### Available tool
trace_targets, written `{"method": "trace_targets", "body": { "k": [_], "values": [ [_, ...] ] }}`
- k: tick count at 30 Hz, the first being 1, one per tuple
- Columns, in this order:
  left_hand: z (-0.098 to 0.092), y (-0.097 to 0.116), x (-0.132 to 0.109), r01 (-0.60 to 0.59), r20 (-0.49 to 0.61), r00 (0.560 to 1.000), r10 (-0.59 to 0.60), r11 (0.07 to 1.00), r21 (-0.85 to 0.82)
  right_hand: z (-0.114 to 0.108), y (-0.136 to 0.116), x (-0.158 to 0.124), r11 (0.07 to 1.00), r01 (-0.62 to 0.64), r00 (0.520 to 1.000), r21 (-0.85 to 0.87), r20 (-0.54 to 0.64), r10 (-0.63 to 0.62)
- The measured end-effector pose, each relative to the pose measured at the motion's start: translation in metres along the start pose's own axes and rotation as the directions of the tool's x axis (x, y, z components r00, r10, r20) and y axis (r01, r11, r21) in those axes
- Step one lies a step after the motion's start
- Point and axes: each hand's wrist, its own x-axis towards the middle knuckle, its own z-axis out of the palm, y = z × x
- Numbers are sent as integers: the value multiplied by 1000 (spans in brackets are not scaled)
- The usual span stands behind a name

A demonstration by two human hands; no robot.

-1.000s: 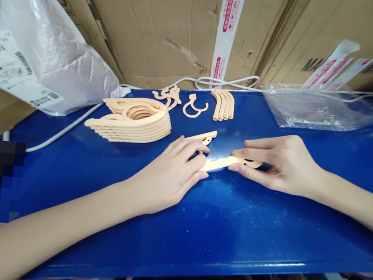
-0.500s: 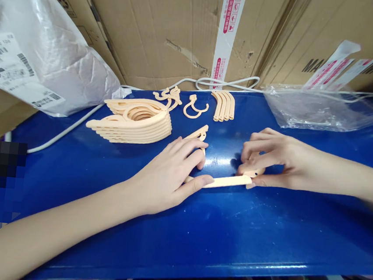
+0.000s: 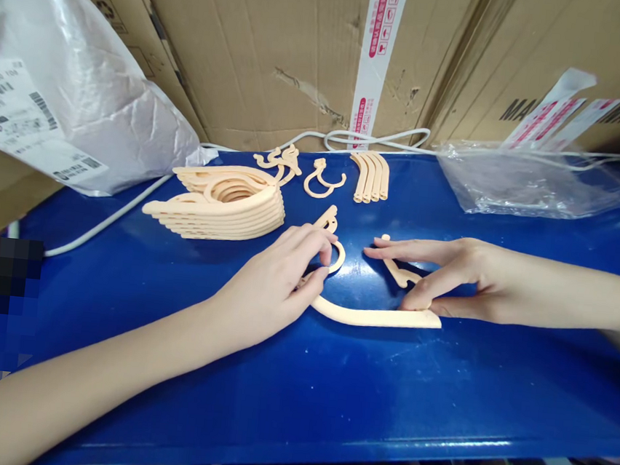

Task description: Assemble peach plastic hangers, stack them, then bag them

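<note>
My left hand (image 3: 295, 271) is closed around one side of a cream plastic folding hanger (image 3: 373, 317), its thumb and fingertips near a rounded loop of it. The hanger's curved arm runs right, its end lying under my right hand (image 3: 453, 279). That hand pinches near the arm's end with the thumb and a bent finger, while another finger stretches left over a thin notched cream piece (image 3: 398, 274). Whether this piece is joined to the arm is hidden by the fingers. Behind my left hand, another tip of the hanger sticks up.
A stack of cream hanger parts (image 3: 218, 213) lies to the left on the blue table (image 3: 326, 402). Farther back are loose hooks (image 3: 323, 182) and several short curved strips (image 3: 370, 178). A clear plastic bag (image 3: 512, 186), a white padded parcel (image 3: 83, 86), a cable (image 3: 107, 224) and cardboard boxes (image 3: 251, 51) border the space.
The hanger arm's right end has shifted right and slightly down. My right hand has uncurled and stretched a finger leftward. My left thumb has drawn back off the arm toward the loop.
</note>
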Motion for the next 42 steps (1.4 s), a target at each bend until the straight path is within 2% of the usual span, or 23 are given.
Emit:
{"method": "trace_targets", "body": {
  "k": [4,9,12,16,19,23,27,29,42],
  "values": [
    [0,0,2,78,-26,996,-79,995,-61,3,-6,2,997,25,999,71,31,-27],
    [-2,0,6,86,-84,992,-97,989,-123,9,-17,7,992,77,991,103,103,-88],
    [-2,2,6,72,-112,990,-84,992,-103,16,-21,9,989,109,993,98,40,-113],
    [-1,4,4,81,-122,989,-88,995,-64,32,-21,12,982,139,985,128,-118,-124],
    [0,5,4,71,-117,990,-78,996,-62,39,-19,14,985,170,970,28,-183,-162],
    [1,3,3,80,-113,990,-84,996,-38,36,-19,14,980,167,961,-106,-203,-186],
    [2,1,1,63,-122,990,-63,998,-2,29,-15,13,929,154,942,-336,-233,-240],
    [2,1,1,52,-128,990,-50,999,10,28,-13,12,908,151,939,-392,-230,-255],
    [0,1,2,107,-105,989,-106,994,3,29,-16,11,928,117,955,-354,-215,-203]
  ]
}}
